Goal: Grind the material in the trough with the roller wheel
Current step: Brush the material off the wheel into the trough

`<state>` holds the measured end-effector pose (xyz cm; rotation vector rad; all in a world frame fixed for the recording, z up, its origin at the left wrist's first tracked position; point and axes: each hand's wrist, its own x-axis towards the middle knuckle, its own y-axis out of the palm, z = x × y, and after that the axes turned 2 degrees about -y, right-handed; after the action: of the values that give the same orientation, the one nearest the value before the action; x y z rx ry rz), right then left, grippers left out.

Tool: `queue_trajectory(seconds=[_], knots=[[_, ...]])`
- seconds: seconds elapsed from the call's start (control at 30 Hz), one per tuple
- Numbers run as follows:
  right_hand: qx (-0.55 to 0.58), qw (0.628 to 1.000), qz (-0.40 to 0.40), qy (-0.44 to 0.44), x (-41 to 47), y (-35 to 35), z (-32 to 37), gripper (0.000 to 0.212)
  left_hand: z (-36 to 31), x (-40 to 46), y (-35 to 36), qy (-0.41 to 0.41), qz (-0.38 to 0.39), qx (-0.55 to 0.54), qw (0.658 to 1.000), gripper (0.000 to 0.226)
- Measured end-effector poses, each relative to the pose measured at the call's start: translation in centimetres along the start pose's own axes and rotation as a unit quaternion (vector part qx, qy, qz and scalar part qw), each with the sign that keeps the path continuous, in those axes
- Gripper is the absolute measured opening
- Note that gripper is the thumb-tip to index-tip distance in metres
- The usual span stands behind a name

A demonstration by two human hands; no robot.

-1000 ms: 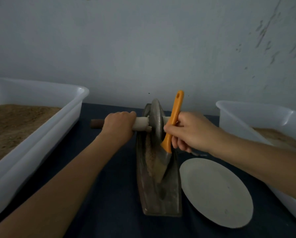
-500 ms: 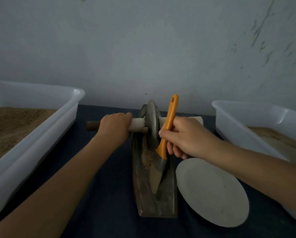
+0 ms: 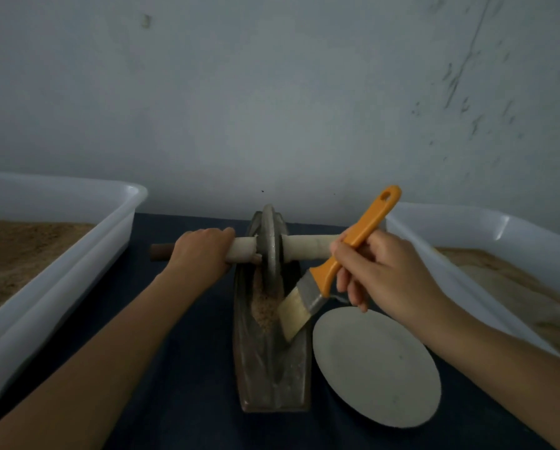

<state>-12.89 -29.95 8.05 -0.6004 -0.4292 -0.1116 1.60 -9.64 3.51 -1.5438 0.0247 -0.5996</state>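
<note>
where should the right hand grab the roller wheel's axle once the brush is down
Grip the white-wrapped right half of the axle, coming from above with the fingers curled over it, mirroring the left hand. The bar lies level across the trough, and that stretch is bare between the roller wheel and the right hand, which now holds the brush.

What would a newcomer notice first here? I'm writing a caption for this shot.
The orange-handled brush in the right hand, its bristles over the metal trough at centre. Next, the roller wheel standing in the trough, the left hand gripping its axle. A white plate lies to the trough's right.
</note>
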Motion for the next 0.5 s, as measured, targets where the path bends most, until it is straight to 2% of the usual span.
queue_trajectory(seconds=[0.07,0.2,0.27,0.37,0.5], knots=[[0.014,1.000,-0.013,0.006,0.0,-0.3,0.0,0.016,0.0,0.0,-0.1,0.004,0.005,-0.004,1.000,0.025],[0.144,0.978,-0.151,-0.024,0.6,-3.5,1.3,0.012,0.2,-0.8,-0.3,0.016,-0.012,-0.005,1.000,0.025],[0.167,0.968,-0.178,-0.055,1.1,-5.2,2.0,0.011,0.2,-1.8,-0.1,0.019,-0.032,0.003,0.999,0.025],[0.138,0.973,-0.169,-0.080,2.8,-5.6,2.2,0.014,-0.3,-3.6,-0.3,0.025,-0.068,0.006,0.997,0.029],[0.051,0.984,-0.153,-0.075,6.8,-3.2,1.5,0.021,-1.1,-6.0,-1.4,0.067,-0.138,-0.017,0.988,0.050]])
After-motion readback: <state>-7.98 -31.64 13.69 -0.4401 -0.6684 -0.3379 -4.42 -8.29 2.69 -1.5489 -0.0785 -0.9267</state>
